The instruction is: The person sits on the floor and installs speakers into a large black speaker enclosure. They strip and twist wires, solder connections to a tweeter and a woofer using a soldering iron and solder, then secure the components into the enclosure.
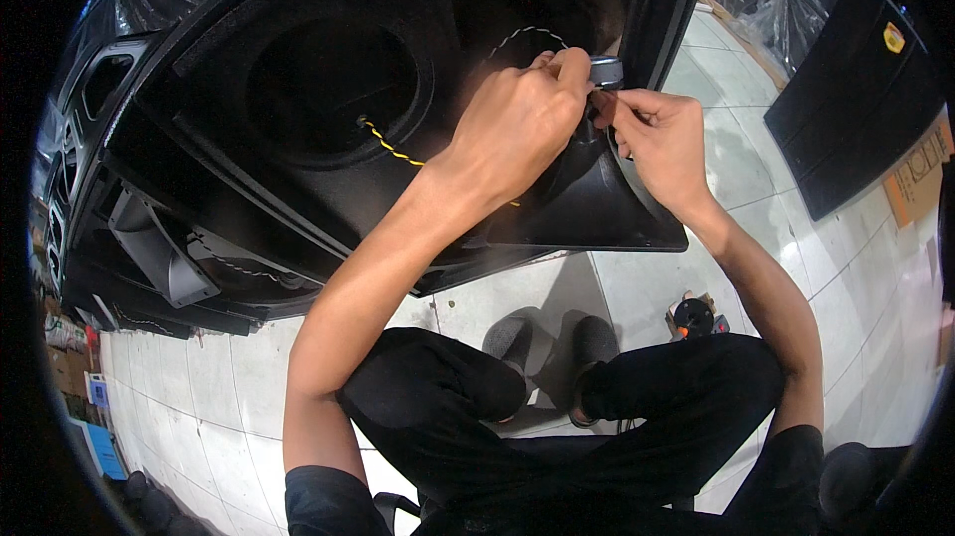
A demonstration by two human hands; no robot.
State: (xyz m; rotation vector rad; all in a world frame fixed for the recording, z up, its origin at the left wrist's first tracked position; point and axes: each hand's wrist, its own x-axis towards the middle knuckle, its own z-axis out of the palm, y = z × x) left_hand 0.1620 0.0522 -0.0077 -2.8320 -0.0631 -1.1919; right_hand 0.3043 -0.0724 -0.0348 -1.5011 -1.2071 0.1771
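A silver-rimmed round speaker driver (607, 72) sits at the narrow end of a black flared horn (597, 200), in front of a large black speaker cabinet (209, 89). My left hand (527, 116) is closed in a pinch beside the driver. A twisted black-and-white wire (532, 30) comes out of the cabinet and runs into its fingertips. At the driver's lower edge my right hand (665, 143) pinches something too small to make out, its fingertips close to the left ones. A twisted yellow-and-black wire (390, 144) leaves the cabinet's round recess and passes behind my left wrist.
Another cabinet with a grey horn (164, 250) stands at the left. A black panel (856, 103) leans at the right by a cardboard box (920, 178). A black spool-like item (693, 316) lies on the white tiled floor (239, 377) near my right knee.
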